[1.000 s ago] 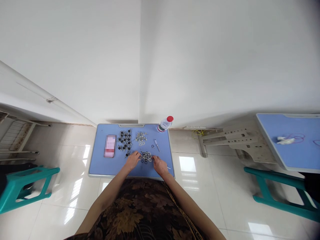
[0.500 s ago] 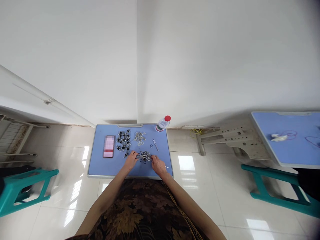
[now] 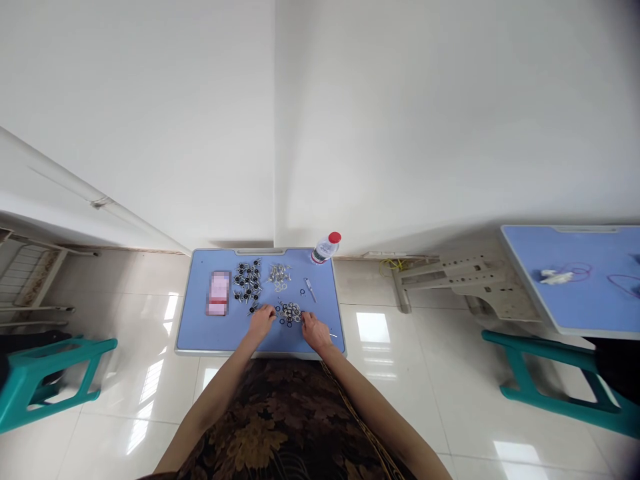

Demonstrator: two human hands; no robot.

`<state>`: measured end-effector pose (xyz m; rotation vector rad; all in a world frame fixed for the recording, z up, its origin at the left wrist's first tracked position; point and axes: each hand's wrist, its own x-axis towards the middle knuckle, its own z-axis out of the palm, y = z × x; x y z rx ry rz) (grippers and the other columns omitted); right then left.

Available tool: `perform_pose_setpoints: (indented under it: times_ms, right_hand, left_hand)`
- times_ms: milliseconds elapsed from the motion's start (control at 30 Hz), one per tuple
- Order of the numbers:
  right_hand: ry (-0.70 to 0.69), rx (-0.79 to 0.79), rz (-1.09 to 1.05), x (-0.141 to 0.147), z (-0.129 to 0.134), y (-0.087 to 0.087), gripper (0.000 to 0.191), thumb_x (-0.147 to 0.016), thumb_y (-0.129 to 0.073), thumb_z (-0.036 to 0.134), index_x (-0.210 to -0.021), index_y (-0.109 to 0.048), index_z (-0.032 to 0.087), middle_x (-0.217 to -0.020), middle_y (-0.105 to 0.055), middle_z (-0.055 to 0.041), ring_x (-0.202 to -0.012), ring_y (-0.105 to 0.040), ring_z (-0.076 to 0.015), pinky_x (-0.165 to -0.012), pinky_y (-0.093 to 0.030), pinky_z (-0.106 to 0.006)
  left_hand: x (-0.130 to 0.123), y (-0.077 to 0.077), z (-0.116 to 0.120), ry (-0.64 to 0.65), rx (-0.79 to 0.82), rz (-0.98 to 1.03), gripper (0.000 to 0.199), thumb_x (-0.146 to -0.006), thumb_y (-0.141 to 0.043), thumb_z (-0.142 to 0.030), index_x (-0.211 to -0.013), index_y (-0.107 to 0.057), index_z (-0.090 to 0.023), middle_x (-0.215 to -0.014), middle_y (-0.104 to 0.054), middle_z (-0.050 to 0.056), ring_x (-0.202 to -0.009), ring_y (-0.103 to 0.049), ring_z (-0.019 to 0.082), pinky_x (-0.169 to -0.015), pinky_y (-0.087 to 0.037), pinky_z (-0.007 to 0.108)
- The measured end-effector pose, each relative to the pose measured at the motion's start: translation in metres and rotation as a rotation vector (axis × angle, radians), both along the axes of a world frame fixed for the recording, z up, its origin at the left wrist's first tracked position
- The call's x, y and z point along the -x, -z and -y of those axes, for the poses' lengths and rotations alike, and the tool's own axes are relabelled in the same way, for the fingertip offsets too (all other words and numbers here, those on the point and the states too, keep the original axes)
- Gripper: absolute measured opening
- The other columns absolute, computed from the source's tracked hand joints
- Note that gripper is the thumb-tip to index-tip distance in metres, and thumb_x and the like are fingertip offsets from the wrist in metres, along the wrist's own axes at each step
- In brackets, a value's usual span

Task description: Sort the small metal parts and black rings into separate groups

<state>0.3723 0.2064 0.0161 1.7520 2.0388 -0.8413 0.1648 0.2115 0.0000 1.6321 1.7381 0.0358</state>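
On the blue table (image 3: 200, 337), my left hand (image 3: 263, 321) is closed at the left side of a pile of black and silver rings (image 3: 290, 312). What its fingers hold is too small to name. My right hand (image 3: 315, 330) is closed at the right side of the same pile, its fingertips beside the rings, and anything in them is hidden. Beyond my left hand lies a heap of black-headed metal parts (image 3: 247, 280). Small pale metal parts (image 3: 279, 273) lie to the right of that heap.
A pink, blurred-out rectangular object (image 3: 218, 293) lies on the table's left. A pen-like tool (image 3: 311, 289) and a bottle with a red cap (image 3: 326, 248) are at the right. Teal stools (image 3: 65, 373) flank the table, and another blue table (image 3: 600, 267) stands far right.
My left hand has shifted slightly left, away from the rings. My right hand has barely moved.
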Motion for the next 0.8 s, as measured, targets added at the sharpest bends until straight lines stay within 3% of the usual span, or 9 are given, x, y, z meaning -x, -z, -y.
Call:
perform_pose_setpoints:
  times_ms: [233,467,633,800]
  right_hand:
    - [0.059,-0.014,-0.092,0.004,-0.004,0.002,0.031,-0.1,-0.042,0.014,-0.124,-0.061,0.017,-0.122,-0.068,-0.0127,-0.092,-0.069,-0.0213,-0.073,-0.045,-0.029]
    - [0.151,-0.023,-0.197,0.005,-0.007,0.007,0.033,-0.099,-0.043,0.014,-0.123,-0.066,0.02,-0.124,-0.07,-0.0106,-0.091,-0.069,-0.0202,-0.075,-0.047,-0.028]
    - [0.231,-0.027,-0.242,0.0,-0.004,0.011,0.037,-0.098,-0.041,0.012,-0.124,-0.066,0.019,-0.126,-0.071,-0.0094,-0.103,-0.069,-0.0208,-0.082,-0.048,-0.027]
    - [0.274,-0.035,-0.226,-0.008,0.001,0.013,0.039,-0.099,-0.041,0.014,-0.129,-0.064,0.02,-0.127,-0.071,-0.0093,-0.107,-0.069,-0.0217,-0.085,-0.05,-0.027]
  left_hand:
    - [0.011,0.001,-0.038,-0.204,-0.084,0.15,0.022,-0.091,-0.051,-0.005,-0.094,-0.069,-0.018,-0.103,-0.071,0.005,-0.086,-0.067,0.014,-0.082,-0.05,0.025]
    - [0.002,-0.001,-0.079,-0.2,-0.079,0.14,0.024,-0.088,-0.052,-0.002,-0.096,-0.071,-0.016,-0.097,-0.071,0.007,-0.085,-0.066,0.016,-0.084,-0.053,0.029]
    - [-0.001,0.004,-0.083,-0.214,-0.146,0.189,0.025,-0.086,-0.057,-0.002,-0.101,-0.072,-0.016,-0.113,-0.068,0.01,-0.09,-0.067,0.015,-0.09,-0.055,0.03]
    - [0.004,0.007,-0.065,-0.153,-0.255,0.166,0.029,-0.092,-0.052,-0.009,-0.112,-0.071,-0.018,-0.123,-0.062,0.012,-0.077,-0.064,0.013,-0.08,-0.058,0.03]
